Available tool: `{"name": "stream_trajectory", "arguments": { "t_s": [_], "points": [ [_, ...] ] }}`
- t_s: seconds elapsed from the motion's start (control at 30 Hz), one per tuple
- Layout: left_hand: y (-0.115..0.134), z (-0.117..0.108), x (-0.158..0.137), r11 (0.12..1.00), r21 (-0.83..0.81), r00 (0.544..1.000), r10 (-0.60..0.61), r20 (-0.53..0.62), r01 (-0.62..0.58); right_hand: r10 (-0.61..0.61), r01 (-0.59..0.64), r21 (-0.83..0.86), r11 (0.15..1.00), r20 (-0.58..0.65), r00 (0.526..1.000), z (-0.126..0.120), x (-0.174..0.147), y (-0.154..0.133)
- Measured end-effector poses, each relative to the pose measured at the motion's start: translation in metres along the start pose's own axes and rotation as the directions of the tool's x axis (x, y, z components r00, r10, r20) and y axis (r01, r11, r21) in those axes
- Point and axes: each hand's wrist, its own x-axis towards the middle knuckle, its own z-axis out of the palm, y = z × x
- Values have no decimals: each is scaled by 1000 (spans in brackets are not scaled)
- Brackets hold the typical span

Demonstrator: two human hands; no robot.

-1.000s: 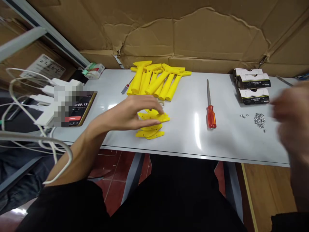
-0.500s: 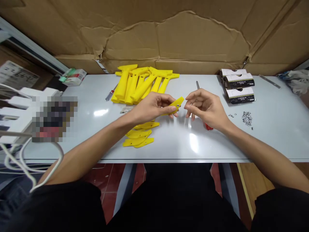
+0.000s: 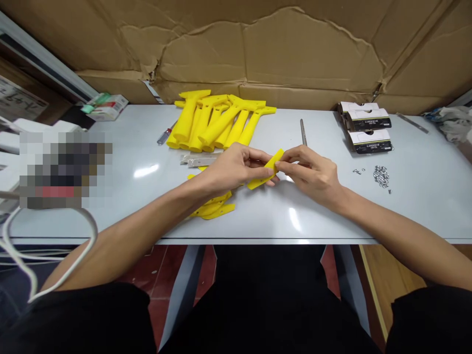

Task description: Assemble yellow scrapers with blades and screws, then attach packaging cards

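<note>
My left hand (image 3: 241,169) grips a flat yellow plastic piece (image 3: 266,176) between thumb and fingers, tilted above the table. Against the piece's right edge, near its upper end, are the pinched fingertips of my right hand (image 3: 313,172); whether something small is between them is hidden. Several similar yellow flat pieces (image 3: 214,209) lie below my left wrist, partly covered by it. Behind my right hand the metal shaft of a screwdriver (image 3: 303,132) shows, its handle covered by the hand. A pile of small metal screws (image 3: 381,176) lies to the right.
Yellow handles (image 3: 221,123) are heaped at the back, with another screwdriver (image 3: 164,136) on their left and clear plastic packets (image 3: 201,160) in front. Black-and-white boxes (image 3: 368,129) and a metal strip (image 3: 412,123) sit back right. A white cable (image 3: 94,231) loops by my left forearm.
My right fingertips have moved left, from apart to touching the yellow piece, and closed into a pinch. The piece has turned in my left hand. The view has shifted slightly.
</note>
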Motion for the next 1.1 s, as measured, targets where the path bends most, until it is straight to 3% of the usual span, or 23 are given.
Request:
{"name": "stream_trajectory", "arguments": {
  "t_s": [0.2, 0.3, 0.37, 0.43, 0.5, 0.57, 0.67, 0.73, 0.83, 0.97, 1.1],
  "points": [
    [-11, 3, -1, 999, 51, 998, 6, 61, -9, -18, 33, -112, 993, 132, 991, 6, -1, -6],
    [-13, 2, 0, 992, 117, 999, 44, -5, -43, -63, 85, -109, 990, 193, 979, -3, 6, -4],
    [-13, 0, 0, 984, 162, 996, 77, -44, -69, -13, 25, -83, 996, 143, 990, -21, 13, 7],
    [-10, -2, 1, 972, 209, 993, 113, -27, -105, 163, -161, -64, 985, 38, 986, -47, 18, 28],
    [-6, -3, 4, 951, 274, 989, 145, 7, -141, 422, -424, -40, 905, -48, 905, -75, 18, 59],
    [-2, -2, 11, 923, 347, 986, 167, 27, -166, 583, -586, -22, 810, -82, 809, -97, 12, 94],
    [0, 2, 27, 865, 457, 977, 211, 46, -208, 743, -744, -34, 667, -44, 668, -111, 1, 131],
    [-2, 6, 39, 805, 538, 964, 259, 62, -251, 772, -769, -87, 633, -2, 636, -111, -5, 140],
    [-6, 12, 54, 735, 619, 956, 278, 97, -277, 749, -732, -166, 660, 69, 659, -105, -7, 132],
    [-10, 16, 63, 702, 646, 952, 258, 164, -301, 669, -652, -149, 744, 163, 725, -100, -6, 118],
    [-11, 19, 63, 577, 755, 947, 250, 200, -311, 612, -604, -108, 790, 204, 764, -94, -8, 112]
  ]
}}
